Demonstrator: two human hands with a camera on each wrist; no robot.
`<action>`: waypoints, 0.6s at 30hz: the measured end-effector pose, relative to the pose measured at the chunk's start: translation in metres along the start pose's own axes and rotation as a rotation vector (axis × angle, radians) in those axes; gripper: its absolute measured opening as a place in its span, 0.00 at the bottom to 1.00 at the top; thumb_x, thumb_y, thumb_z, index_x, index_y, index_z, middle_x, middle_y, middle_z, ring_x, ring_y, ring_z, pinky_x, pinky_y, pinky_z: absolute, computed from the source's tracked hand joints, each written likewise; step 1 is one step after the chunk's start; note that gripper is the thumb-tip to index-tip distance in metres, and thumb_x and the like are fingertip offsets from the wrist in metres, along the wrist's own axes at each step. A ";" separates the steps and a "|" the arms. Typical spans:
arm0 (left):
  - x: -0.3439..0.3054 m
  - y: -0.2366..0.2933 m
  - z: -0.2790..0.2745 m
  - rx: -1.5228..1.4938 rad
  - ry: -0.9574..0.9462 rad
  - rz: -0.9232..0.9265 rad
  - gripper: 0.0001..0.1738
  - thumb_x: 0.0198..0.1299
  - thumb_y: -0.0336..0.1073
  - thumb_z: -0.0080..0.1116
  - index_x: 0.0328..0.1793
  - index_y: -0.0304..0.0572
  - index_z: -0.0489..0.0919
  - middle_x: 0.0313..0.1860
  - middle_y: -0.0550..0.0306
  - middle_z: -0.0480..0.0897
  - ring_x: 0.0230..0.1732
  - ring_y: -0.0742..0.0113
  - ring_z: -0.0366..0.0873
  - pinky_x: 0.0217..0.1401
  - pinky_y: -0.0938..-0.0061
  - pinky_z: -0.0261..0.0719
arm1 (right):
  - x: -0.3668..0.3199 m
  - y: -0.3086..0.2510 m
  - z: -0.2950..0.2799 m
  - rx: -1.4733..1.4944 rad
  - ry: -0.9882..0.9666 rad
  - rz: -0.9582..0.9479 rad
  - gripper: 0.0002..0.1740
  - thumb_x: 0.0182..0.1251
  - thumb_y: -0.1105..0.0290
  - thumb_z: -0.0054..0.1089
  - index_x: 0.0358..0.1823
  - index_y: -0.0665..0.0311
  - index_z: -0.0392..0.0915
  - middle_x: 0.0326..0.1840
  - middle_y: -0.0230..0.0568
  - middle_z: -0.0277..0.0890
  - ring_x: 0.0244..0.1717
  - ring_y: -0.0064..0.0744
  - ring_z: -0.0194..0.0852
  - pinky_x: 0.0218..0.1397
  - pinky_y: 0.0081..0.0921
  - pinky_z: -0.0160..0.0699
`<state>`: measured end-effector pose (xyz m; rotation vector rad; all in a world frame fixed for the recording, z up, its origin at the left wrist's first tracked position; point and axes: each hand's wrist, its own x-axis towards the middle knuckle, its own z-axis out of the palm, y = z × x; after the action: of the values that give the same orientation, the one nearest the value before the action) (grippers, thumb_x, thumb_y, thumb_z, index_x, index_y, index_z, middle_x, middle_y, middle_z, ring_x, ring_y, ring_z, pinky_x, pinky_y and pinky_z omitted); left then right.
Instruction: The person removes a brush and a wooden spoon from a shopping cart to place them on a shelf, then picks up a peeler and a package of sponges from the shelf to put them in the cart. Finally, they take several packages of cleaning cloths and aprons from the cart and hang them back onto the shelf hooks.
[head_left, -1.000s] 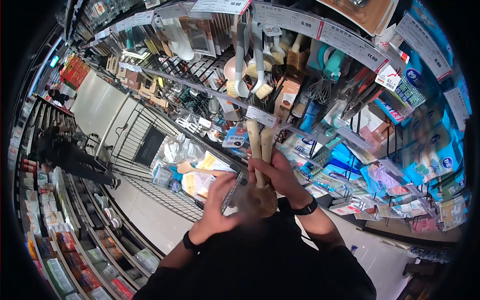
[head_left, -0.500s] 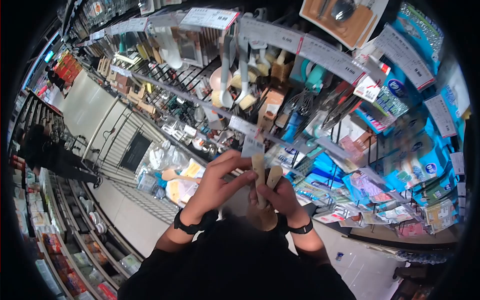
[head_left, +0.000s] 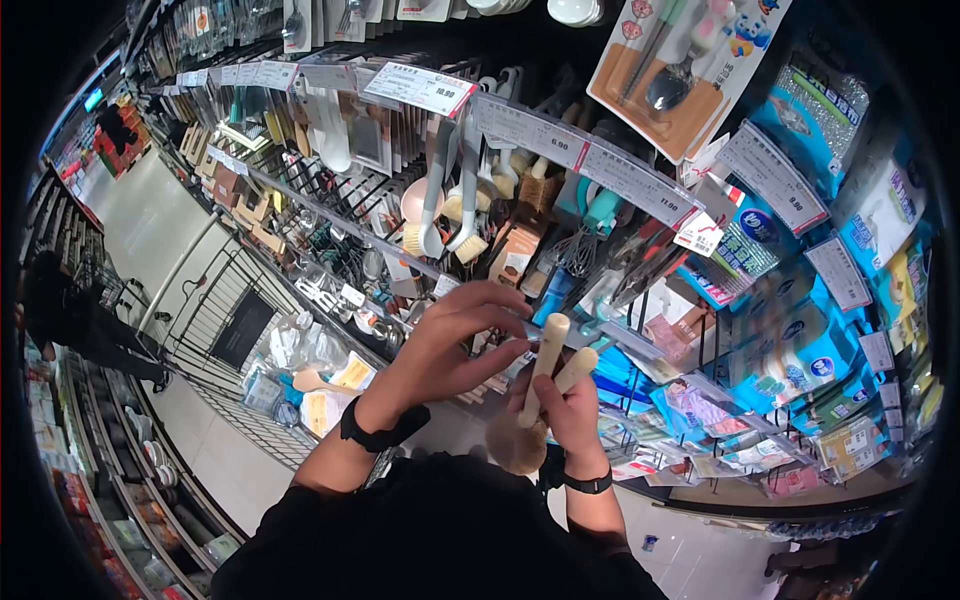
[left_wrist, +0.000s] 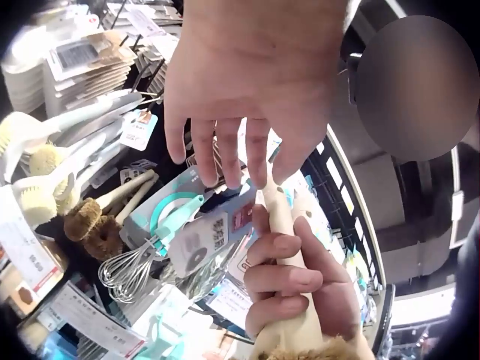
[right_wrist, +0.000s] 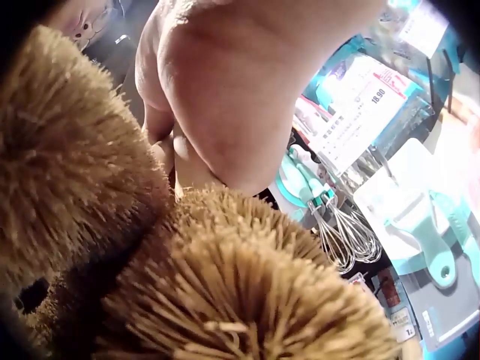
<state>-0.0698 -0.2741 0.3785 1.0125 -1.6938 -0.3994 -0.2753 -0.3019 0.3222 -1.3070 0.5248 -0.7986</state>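
My right hand [head_left: 575, 415] grips two pot brushes [head_left: 545, 365] by their pale wooden handles, which point up and away from me. Their brown bristle heads hang below, one bristle head [right_wrist: 247, 285] filling the bottom of the right wrist view beside another bristle head [right_wrist: 67, 157]. The left hand [head_left: 460, 335] hovers beside the handle ends, fingers spread and loosely bent. In the left wrist view its thumb and index fingertips come right by one handle end [left_wrist: 276, 196], which has a small hole in it. Curled right fingers [left_wrist: 281, 281] wrap that handle.
Shelves ahead carry price tags, white-handled dish brushes [head_left: 468, 215], similar brown brushes [left_wrist: 101, 221], a whisk [left_wrist: 131, 266] and blue packs [head_left: 790, 350]. A shopping cart [head_left: 215, 370] at left holds packages and a wooden spoon [head_left: 315, 382]. Beyond it is a person [head_left: 65, 310] in dark clothes.
My left hand came up from beside the brush heads to the handle ends, touched them, then drew slightly away. The right hand still holds both brushes. The view has swung right.
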 end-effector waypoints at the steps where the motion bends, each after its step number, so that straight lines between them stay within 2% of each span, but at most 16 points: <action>1: 0.002 -0.002 0.001 0.028 0.008 0.043 0.06 0.53 0.27 0.69 0.37 0.37 0.83 0.48 0.53 0.84 0.52 0.53 0.83 0.53 0.66 0.80 | 0.001 -0.001 -0.002 0.016 0.016 -0.014 0.16 0.73 0.69 0.53 0.57 0.70 0.68 0.36 0.42 0.79 0.32 0.32 0.82 0.37 0.27 0.81; 4: 0.008 0.003 0.001 0.045 -0.034 0.003 0.07 0.54 0.26 0.68 0.39 0.38 0.83 0.49 0.53 0.84 0.52 0.53 0.83 0.54 0.68 0.80 | 0.000 -0.001 -0.006 0.039 0.028 -0.051 0.18 0.73 0.69 0.52 0.58 0.70 0.65 0.38 0.44 0.79 0.32 0.34 0.82 0.36 0.28 0.82; 5: 0.008 -0.001 0.002 0.020 -0.065 0.012 0.11 0.57 0.28 0.66 0.47 0.38 0.82 0.51 0.51 0.83 0.55 0.55 0.81 0.58 0.68 0.78 | -0.001 0.000 -0.008 0.003 0.030 -0.055 0.20 0.73 0.70 0.52 0.61 0.70 0.63 0.39 0.45 0.79 0.32 0.34 0.82 0.36 0.28 0.82; 6: 0.009 -0.002 0.004 0.018 -0.070 0.016 0.11 0.57 0.28 0.66 0.47 0.38 0.82 0.51 0.51 0.83 0.55 0.55 0.81 0.58 0.68 0.78 | -0.001 0.000 -0.009 -0.034 0.032 -0.057 0.22 0.72 0.70 0.52 0.63 0.70 0.61 0.40 0.45 0.78 0.32 0.34 0.82 0.36 0.28 0.82; 8: 0.012 -0.002 0.010 -0.138 0.083 -0.087 0.15 0.63 0.31 0.62 0.55 0.36 0.79 0.53 0.51 0.82 0.56 0.58 0.80 0.59 0.67 0.76 | -0.001 0.000 -0.011 -0.002 0.008 -0.062 0.25 0.72 0.71 0.53 0.66 0.70 0.59 0.41 0.46 0.78 0.32 0.34 0.82 0.36 0.28 0.82; 9: 0.015 -0.004 0.007 -0.263 -0.001 -0.184 0.23 0.71 0.37 0.55 0.68 0.36 0.71 0.62 0.48 0.77 0.64 0.60 0.75 0.67 0.67 0.71 | -0.001 0.000 -0.012 0.030 -0.023 -0.065 0.28 0.72 0.71 0.53 0.69 0.71 0.56 0.41 0.46 0.77 0.32 0.34 0.82 0.36 0.28 0.82; 10: 0.021 -0.012 0.010 -0.264 -0.002 -0.183 0.23 0.71 0.37 0.55 0.68 0.36 0.71 0.62 0.48 0.77 0.64 0.60 0.75 0.67 0.67 0.71 | -0.002 0.000 -0.011 0.029 -0.021 -0.066 0.28 0.72 0.71 0.53 0.69 0.71 0.56 0.41 0.46 0.77 0.32 0.34 0.82 0.36 0.28 0.82; 12: 0.039 -0.030 0.018 -0.794 0.135 -0.214 0.32 0.74 0.47 0.48 0.76 0.36 0.60 0.71 0.44 0.69 0.71 0.58 0.68 0.73 0.65 0.64 | -0.002 -0.002 -0.007 0.053 0.000 -0.041 0.32 0.71 0.70 0.53 0.72 0.70 0.52 0.42 0.46 0.76 0.31 0.33 0.81 0.35 0.27 0.81; 13: 0.054 -0.023 0.012 -0.822 0.108 -0.381 0.41 0.75 0.58 0.40 0.79 0.31 0.51 0.76 0.39 0.61 0.76 0.54 0.61 0.77 0.62 0.58 | -0.002 -0.003 -0.006 0.050 -0.005 -0.047 0.32 0.71 0.70 0.53 0.72 0.70 0.52 0.42 0.46 0.76 0.31 0.33 0.81 0.35 0.27 0.81; 14: 0.065 -0.021 0.010 -0.818 0.110 -0.373 0.41 0.75 0.58 0.40 0.79 0.31 0.51 0.76 0.39 0.61 0.76 0.54 0.61 0.77 0.62 0.58 | 0.000 -0.005 -0.004 0.039 0.003 -0.057 0.32 0.71 0.70 0.52 0.72 0.70 0.52 0.43 0.47 0.76 0.31 0.33 0.81 0.35 0.27 0.81; 16: 0.081 -0.020 0.006 -1.217 0.260 -0.397 0.44 0.74 0.62 0.32 0.77 0.25 0.51 0.76 0.34 0.60 0.77 0.49 0.60 0.80 0.57 0.56 | 0.001 -0.006 -0.003 0.028 0.011 -0.070 0.32 0.71 0.70 0.52 0.73 0.70 0.52 0.44 0.48 0.76 0.30 0.33 0.81 0.35 0.27 0.80; 17: 0.087 -0.020 0.002 -1.322 0.269 -0.394 0.47 0.72 0.65 0.31 0.75 0.23 0.53 0.76 0.31 0.58 0.78 0.43 0.55 0.81 0.54 0.53 | 0.002 -0.006 -0.003 0.038 0.021 -0.069 0.33 0.71 0.70 0.52 0.73 0.71 0.52 0.44 0.48 0.76 0.30 0.33 0.81 0.36 0.27 0.80; 18: 0.090 -0.018 -0.003 -1.322 0.269 -0.392 0.47 0.72 0.65 0.31 0.75 0.23 0.53 0.76 0.31 0.58 0.78 0.43 0.55 0.81 0.54 0.53 | 0.002 -0.006 -0.004 0.049 0.031 -0.067 0.33 0.71 0.70 0.52 0.73 0.71 0.51 0.45 0.49 0.76 0.30 0.33 0.81 0.36 0.26 0.80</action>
<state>-0.0658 -0.3546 0.4228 0.3271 -0.6579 -1.3327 -0.2781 -0.3062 0.3275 -1.2747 0.4851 -0.8834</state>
